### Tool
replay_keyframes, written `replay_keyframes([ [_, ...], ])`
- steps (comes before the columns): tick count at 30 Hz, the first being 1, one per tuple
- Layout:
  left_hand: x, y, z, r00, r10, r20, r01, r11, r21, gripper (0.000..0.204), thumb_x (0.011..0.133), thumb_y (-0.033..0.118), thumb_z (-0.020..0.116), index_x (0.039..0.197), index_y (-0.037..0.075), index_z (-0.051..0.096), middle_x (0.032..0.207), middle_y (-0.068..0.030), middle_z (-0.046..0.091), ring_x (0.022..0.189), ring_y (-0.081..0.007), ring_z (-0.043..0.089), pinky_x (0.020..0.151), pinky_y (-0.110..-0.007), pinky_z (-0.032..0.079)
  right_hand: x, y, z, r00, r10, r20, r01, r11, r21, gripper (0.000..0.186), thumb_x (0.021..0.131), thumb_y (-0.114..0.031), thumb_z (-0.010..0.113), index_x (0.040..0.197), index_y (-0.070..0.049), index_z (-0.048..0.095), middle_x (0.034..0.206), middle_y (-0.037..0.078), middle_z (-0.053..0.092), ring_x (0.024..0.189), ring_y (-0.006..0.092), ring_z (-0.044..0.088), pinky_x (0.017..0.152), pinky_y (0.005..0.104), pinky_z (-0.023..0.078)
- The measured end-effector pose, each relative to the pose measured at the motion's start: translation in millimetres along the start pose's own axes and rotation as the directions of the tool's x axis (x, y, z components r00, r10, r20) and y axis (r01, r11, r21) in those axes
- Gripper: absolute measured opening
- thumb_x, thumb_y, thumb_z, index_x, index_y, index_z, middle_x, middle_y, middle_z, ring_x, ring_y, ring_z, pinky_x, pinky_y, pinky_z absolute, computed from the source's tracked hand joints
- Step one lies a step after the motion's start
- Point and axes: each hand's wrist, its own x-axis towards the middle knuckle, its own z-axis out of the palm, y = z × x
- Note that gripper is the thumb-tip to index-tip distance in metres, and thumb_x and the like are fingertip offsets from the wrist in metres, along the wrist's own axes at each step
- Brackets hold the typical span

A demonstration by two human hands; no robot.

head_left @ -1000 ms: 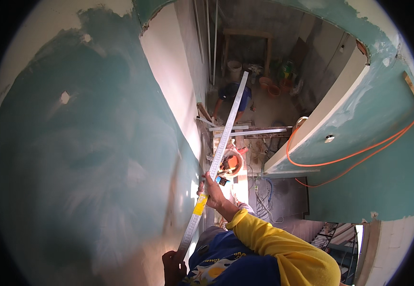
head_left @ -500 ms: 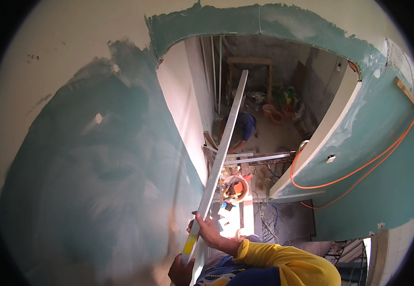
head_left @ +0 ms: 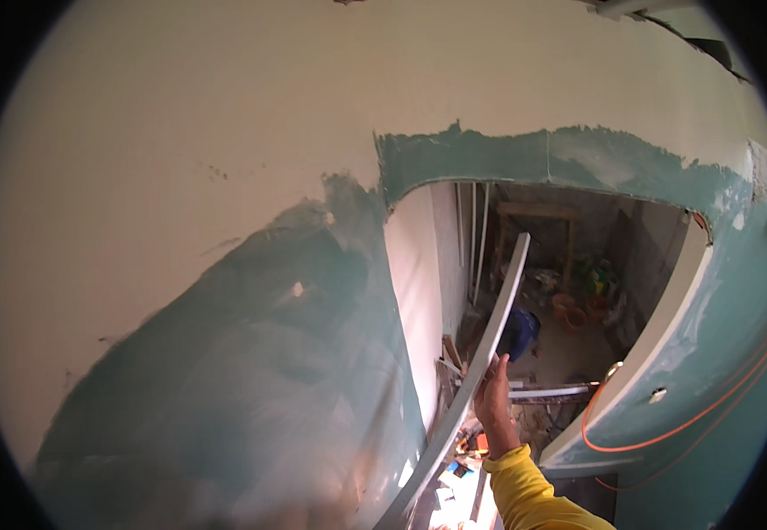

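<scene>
A long grey metal straightedge bar (head_left: 479,375) slants from the lower edge up to the right, across the left side of the doorway. My right hand (head_left: 493,405), at the end of a yellow sleeve, is closed on the bar's right side near its middle; some of the fingers are hidden behind it. My left hand is out of the picture, and so is the bar's lower end. To the left of the bar stands a wall with a green patch (head_left: 251,389) below a cream surface.
Through the doorway a person in blue (head_left: 517,334) bends low on the floor, partly behind the bar. Orange buckets (head_left: 574,315) stand further back. An orange cable (head_left: 666,433) hangs along the right green wall. Tools lie in bright light below my right hand.
The view has swung up and left, so more upper wall shows. My right hand has moved further up the bar. The left hand, at the bar's lower end before, has gone out of view.
</scene>
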Motion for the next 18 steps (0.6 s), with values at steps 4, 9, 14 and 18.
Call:
replay_keyframes([
  [4,-8.9,7.2,-7.5,0.984,-0.013,-0.176,-0.009,0.992,-0.122,0.055,0.098,0.037,0.068,0.143,0.007,0.058,0.133,-0.0200,0.068,0.121,-0.0361,0.067,0.102,-0.044,0.054,-29.0,18.8,27.7,0.987,0.067,-0.145,-0.067,0.998,0.004,0.054,0.110,-0.061,0.040,0.107,-0.011,0.058,0.078,0.005,0.060,0.061,0.0203,0.062,0.056,0.0339,0.053],
  [9,-27.5,5.5,-22.6,0.901,-0.100,-0.422,-0.031,0.955,-0.295,0.052,0.099,0.037,0.066,0.141,0.007,0.060,0.130,-0.0200,0.069,0.119,-0.0363,0.067,0.100,-0.044,0.055,-97.2,37.6,46.4,0.979,0.199,-0.048,-0.197,0.979,0.047,0.056,0.111,-0.057,0.037,0.118,-0.006,0.058,0.074,0.008,0.060,0.060,0.0231,0.062,0.058,0.0366,0.053],
  [14,-62.5,-5.1,-46.4,0.675,-0.213,-0.707,-0.160,0.893,-0.421,0.049,0.100,0.037,0.065,0.139,0.007,0.062,0.127,-0.0200,0.070,0.117,-0.0365,0.068,0.099,-0.044,0.055,-156.3,62.8,40.3,0.959,0.246,0.139,-0.246,0.969,-0.021,0.053,0.110,-0.049,0.039,0.133,-0.003,0.053,0.100,0.011,0.063,0.091,0.0244,0.065,0.081,0.0397,0.055],
  [18,-112.5,-24.4,-75.5,0.324,-0.293,-0.900,-0.326,0.858,-0.397,0.048,0.101,0.038,0.063,0.138,0.007,0.063,0.125,-0.0200,0.071,0.115,-0.0366,0.068,0.098,-0.044,0.056,-206.0,56.4,75.4,0.888,0.255,0.383,-0.306,0.949,0.077,0.055,0.109,-0.039,0.047,0.149,-0.002,0.043,0.132,0.012,0.059,0.119,0.0251,0.060,0.103,0.0417,0.049],
])
